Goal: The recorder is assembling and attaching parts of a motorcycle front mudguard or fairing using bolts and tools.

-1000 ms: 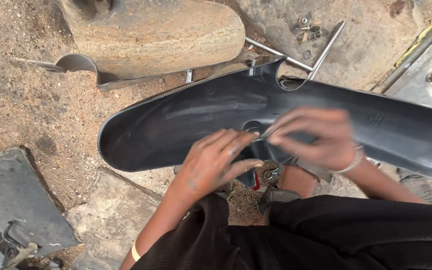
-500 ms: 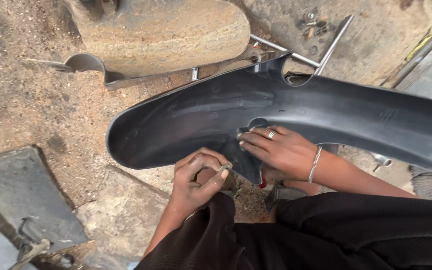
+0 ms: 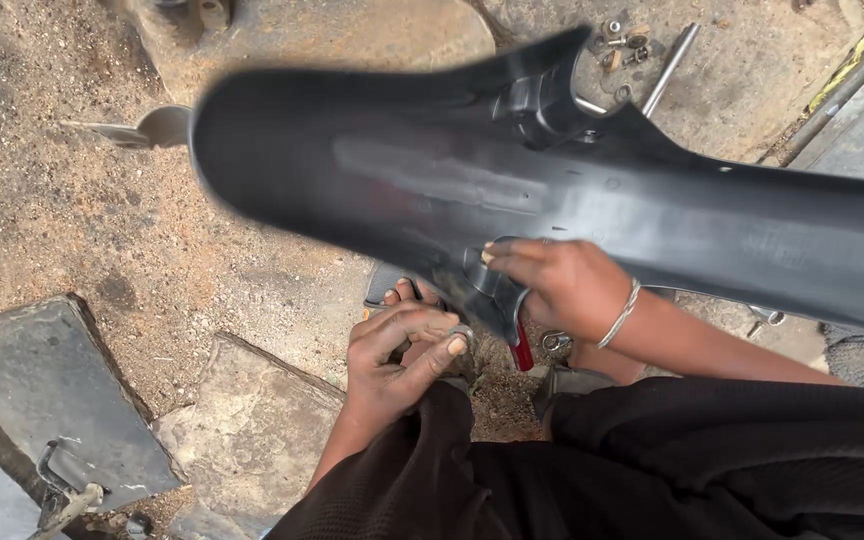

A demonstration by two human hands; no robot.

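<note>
Black fender (image 3: 552,190): long, curved, smooth shiny plastic, a bit dusty, blurry at left end. Held up over sandy dirt ground (image 3: 102,230). Right hand (image 3: 567,290) grips fender's lower edge. Left hand (image 3: 402,355) below fender, fingers curled around small metal piece, too small to tell. Flat grey stone slab (image 3: 42,390) lies nearby.

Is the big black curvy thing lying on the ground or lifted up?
Lifted up. The right hand grips the black mudguard at its lower edge, above the sandy ground.
</note>
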